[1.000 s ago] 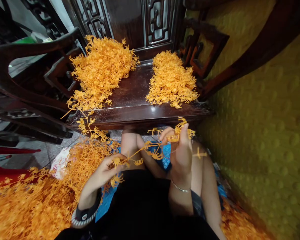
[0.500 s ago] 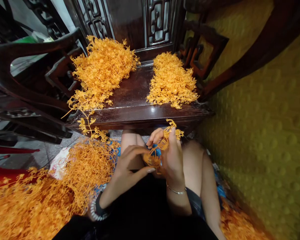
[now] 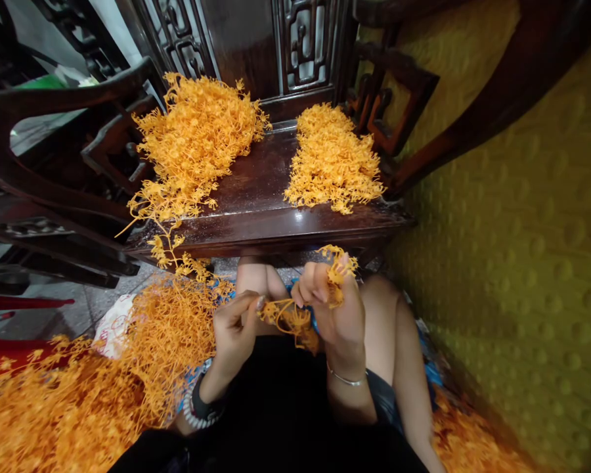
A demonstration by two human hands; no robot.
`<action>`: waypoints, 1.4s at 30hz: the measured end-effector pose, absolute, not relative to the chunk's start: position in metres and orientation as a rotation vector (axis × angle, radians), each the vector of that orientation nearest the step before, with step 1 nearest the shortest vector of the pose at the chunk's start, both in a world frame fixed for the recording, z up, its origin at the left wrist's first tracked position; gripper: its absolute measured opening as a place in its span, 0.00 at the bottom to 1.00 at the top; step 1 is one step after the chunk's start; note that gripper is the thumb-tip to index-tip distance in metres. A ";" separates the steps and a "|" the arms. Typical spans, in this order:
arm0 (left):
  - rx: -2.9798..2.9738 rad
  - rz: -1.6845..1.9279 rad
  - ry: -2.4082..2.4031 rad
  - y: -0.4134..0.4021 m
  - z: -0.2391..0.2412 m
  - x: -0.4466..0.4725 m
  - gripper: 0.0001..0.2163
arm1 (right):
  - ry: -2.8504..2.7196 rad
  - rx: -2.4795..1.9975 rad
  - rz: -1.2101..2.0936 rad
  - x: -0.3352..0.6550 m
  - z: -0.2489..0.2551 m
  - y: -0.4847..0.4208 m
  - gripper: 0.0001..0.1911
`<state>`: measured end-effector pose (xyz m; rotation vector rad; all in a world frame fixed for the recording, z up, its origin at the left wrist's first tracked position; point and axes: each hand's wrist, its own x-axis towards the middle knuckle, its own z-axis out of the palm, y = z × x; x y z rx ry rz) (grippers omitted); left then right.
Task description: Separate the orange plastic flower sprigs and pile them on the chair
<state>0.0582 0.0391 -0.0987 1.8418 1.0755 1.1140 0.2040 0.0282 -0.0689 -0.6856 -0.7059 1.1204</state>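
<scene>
Over my lap, both hands work a thin orange plastic sprig (image 3: 288, 315). My left hand (image 3: 234, 332) pinches one end of the sprig between thumb and fingers. My right hand (image 3: 337, 305) is closed around a small bunch of the same orange sprigs (image 3: 337, 266), which sticks up above its fingers. The hands are close together, just below the front edge of a dark wooden chair seat (image 3: 261, 223).
Two heaps of orange sprigs lie on the seat: a loose one (image 3: 197, 141) at left, a tidier one (image 3: 329, 161) at right. A large pile (image 3: 79, 387) covers the floor at my left. A yellow padded wall (image 3: 522, 249) stands at right. The chair's carved back (image 3: 300, 46) rises behind.
A second ago my hands were apart with the sprig stretched between them. They came together, and the left hand now pinches the sprig next to the right hand's bunch.
</scene>
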 end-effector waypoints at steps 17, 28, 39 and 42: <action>1.233 1.056 0.957 0.049 -0.104 0.041 0.12 | -0.675 -0.798 0.804 0.225 -0.069 0.032 0.20; 1.279 0.899 0.847 0.031 -0.104 0.082 0.13 | -0.536 -0.576 0.944 0.212 -0.067 0.029 0.18; 2.007 0.967 0.841 0.041 -0.107 0.085 0.18 | -0.295 -0.365 1.330 0.211 -0.067 0.026 0.26; 2.047 0.903 0.803 0.046 -0.108 0.082 0.08 | -0.102 -0.245 1.483 0.216 -0.065 0.027 0.29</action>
